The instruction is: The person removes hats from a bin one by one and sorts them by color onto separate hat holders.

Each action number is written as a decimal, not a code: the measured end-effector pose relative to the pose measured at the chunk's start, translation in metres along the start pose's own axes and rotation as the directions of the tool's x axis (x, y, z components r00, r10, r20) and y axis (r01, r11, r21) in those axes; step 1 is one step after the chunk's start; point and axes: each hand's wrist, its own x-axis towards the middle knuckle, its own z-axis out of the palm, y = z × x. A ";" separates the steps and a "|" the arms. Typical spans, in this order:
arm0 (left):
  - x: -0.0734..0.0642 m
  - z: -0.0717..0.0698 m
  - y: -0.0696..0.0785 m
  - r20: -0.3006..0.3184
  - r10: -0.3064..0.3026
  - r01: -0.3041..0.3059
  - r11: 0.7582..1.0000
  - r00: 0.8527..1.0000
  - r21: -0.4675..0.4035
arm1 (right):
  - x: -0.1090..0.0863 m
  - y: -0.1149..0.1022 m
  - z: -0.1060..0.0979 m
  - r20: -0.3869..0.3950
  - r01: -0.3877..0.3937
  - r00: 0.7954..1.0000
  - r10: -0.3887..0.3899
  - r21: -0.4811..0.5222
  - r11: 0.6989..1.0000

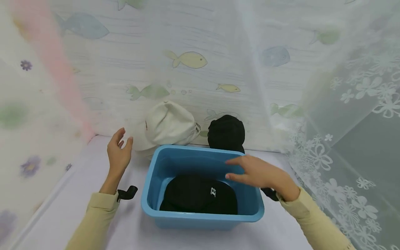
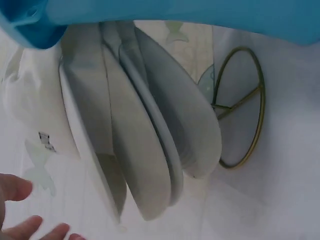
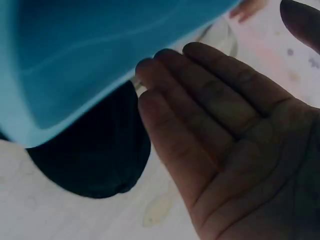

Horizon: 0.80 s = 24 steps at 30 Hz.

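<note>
A blue plastic tub (image 1: pixel 203 217) holds a black cap (image 1: pixel 190 194) with a white letter on its front. My right hand (image 1: pixel 259 173) hovers over the tub's right side, fingers extended and holding nothing; its palm and straight fingers (image 3: pixel 220 95) show in the right wrist view. To the left of the tub my left hand (image 1: pixel 119 152) is raised with fingers apart, near the white caps (image 1: pixel 170 123) behind the tub. The left wrist view shows several white cap brims (image 2: pixel 135 145) stacked together. Another black cap (image 1: pixel 226 133) sits behind the tub at the right.
A brass-coloured wire ring (image 2: pixel 260 115) stands by the white caps. White cloth (image 1: pixel 125 225) covers the surface under the tub. Behind hangs a fish-patterned curtain (image 1: pixel 193 27), and a sheer lace curtain (image 1: pixel 350 194) closes off the right side.
</note>
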 end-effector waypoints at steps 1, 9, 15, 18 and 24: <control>-0.001 -0.002 -0.001 0.009 -0.058 0.058 0.998 0.998 -0.012 | 0.012 0.001 -0.007 -0.006 0.019 1.000 -0.019 0.040 0.999; 0.006 -0.012 -0.011 0.200 -0.480 0.517 0.827 0.854 -0.223 | 0.115 0.011 -0.019 -0.246 0.184 0.964 -0.099 0.350 0.919; 0.008 -0.014 -0.023 0.407 -0.561 0.691 0.630 0.721 -0.355 | 0.166 0.005 -0.001 -0.349 0.179 0.932 0.099 0.681 0.710; 0.007 -0.017 -0.025 0.458 -0.547 0.713 0.570 0.701 -0.409 | 0.181 0.003 0.004 -0.348 0.173 0.919 0.186 0.779 0.602; 0.013 -0.018 -0.025 0.522 -0.517 0.733 0.436 0.678 -0.522 | 0.198 -0.002 -0.002 -0.226 0.062 0.936 0.271 0.862 0.503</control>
